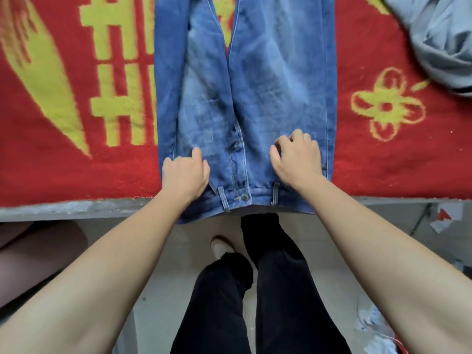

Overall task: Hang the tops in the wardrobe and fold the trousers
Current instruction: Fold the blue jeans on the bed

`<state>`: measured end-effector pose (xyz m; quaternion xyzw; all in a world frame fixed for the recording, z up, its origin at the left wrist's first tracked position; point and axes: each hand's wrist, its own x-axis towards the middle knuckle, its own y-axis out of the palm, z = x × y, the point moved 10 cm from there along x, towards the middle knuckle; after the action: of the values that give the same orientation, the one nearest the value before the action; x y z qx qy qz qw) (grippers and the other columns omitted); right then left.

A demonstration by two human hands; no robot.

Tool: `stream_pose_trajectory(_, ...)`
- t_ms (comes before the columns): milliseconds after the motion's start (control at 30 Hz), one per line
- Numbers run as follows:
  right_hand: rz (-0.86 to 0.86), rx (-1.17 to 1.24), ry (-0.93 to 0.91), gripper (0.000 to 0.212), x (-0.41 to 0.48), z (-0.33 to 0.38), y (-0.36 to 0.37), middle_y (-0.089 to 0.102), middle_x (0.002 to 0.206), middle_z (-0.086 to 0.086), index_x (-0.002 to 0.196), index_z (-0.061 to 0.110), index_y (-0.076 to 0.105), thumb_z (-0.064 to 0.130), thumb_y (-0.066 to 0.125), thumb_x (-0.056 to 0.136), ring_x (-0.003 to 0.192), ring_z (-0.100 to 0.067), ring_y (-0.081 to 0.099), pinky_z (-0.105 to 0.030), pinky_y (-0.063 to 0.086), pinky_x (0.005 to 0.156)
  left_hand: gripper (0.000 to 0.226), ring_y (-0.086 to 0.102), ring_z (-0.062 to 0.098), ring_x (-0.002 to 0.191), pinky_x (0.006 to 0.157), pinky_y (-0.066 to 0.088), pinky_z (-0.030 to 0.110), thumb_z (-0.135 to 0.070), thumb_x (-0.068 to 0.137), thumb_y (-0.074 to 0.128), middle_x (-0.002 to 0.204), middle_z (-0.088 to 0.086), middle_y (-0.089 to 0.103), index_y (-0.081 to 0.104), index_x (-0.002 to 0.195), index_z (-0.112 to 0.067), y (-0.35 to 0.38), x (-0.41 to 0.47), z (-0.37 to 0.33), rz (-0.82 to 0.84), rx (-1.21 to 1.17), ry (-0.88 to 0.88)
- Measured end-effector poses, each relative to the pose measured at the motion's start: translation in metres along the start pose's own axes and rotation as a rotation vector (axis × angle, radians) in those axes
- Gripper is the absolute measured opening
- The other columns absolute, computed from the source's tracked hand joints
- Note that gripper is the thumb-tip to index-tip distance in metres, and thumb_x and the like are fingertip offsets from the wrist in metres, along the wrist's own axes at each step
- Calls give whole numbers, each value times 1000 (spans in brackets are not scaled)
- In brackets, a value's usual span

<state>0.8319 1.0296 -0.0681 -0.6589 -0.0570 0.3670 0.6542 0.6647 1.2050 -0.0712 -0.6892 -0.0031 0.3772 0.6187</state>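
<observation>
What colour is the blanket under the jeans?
The blanket is red with yellow patterns; head view.

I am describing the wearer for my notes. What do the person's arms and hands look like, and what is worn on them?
Both forearms are bare; no sleeve shows in the picture. The left hand and right hand wear no gloves, and no watch, bracelet or ring is visible.

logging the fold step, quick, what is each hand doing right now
Left hand: closed, gripping the jeans at their left edge near the waistband.
Right hand: closed, fingers curled into the jeans near the waistband.
</observation>
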Motion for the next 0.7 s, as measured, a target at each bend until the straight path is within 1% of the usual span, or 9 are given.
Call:
stream_pose_trajectory(33, -1, 38, 1, 35, 9, 3, -8, 57, 112, -16, 113, 10, 66, 35, 47, 99, 102, -38, 52, -46, 39, 85, 23, 64, 36, 75, 68, 35, 38, -30, 99, 37, 82, 17, 70, 47, 101, -10, -9, 8, 4, 6, 0, -18)
stream_pose_trajectory(100, -4, 122, -31, 35, 27, 15, -26, 54, 118, -16, 123, 10, 61, 32, 50, 98, 105, -39, 52, -47, 41, 86, 23, 63, 37, 86, 68, 35, 39, -29, 97, 42, 93, 17, 68, 49, 106, -9, -38, 25, 12, -41, -9, -61)
stream_pose_trajectory(167, -6, 164, -98, 39, 49, 30, -42, 50, 129, -17, 132, 11, 54, 29, 51, 99, 111, -39, 50, -48, 41, 89, 30, 56, 37, 100, 73, 40, 45, -31, 95, 48, 107, 17, 60, 51, 114, -8, -69, 44, 22, -98, -38, -109)
stream_pose_trajectory(267, -13, 164, -167, 43, 85, 48, -62, 37, 150, -18, 143, 11, 47, 21, 46, 100, 127, -39, 43, -49, 38, 98, 44, 49, 38, 112, 83, 42, 49, -34, 93, 53, 121, 18, 53, 48, 128, -7, -106, 72, 42, -148, -175, -239)
stream_pose_trajectory(367, -35, 186, -212, 44, 118, 72, -76, 31, 157, -21, 143, 8, 48, 13, 45, 99, 136, -39, 37, -50, 35, 103, 52, 48, 36, 119, 91, 41, 48, -40, 94, 55, 127, 16, 50, 44, 134, -9, -124, 102, 65, -199, -318, -379)
stream_pose_trajectory(467, -43, 161, -275, 44, 150, 101, -79, 28, 159, -19, 144, 7, 47, 13, 42, 101, 141, -39, 31, -49, 31, 108, 60, 47, 35, 120, 92, 41, 47, -50, 92, 56, 130, 15, 48, 43, 136, -10, -131, 142, 76, -231, -332, -382)
stream_pose_trajectory(567, -69, 149, -303, 43, 185, 126, -77, 24, 162, -13, 145, 12, 45, 19, 41, 102, 144, -38, 27, -50, 29, 110, 57, 47, 35, 119, 91, 42, 49, -54, 93, 54, 128, 14, 48, 47, 130, -12, -131, 189, 83, -233, -286, -319)
stream_pose_trajectory(633, -92, 134, -283, 44, 206, 136, -75, 23, 164, -11, 147, 16, 43, 25, 39, 104, 146, -36, 26, -48, 27, 112, 41, 50, 38, 113, 86, 41, 50, -44, 98, 49, 121, 18, 51, 54, 116, -8, -134, 213, 82, -302, -300, -208)
stream_pose_trajectory(700, -129, 105, -267, 49, 223, 148, -75, 20, 165, -10, 152, 19, 37, 32, 35, 104, 147, -36, 25, -47, 26, 113, 34, 52, 40, 106, 83, 36, 49, -33, 102, 42, 116, 21, 55, 55, 108, -1, -137, 219, 102, -424, -424, -235)
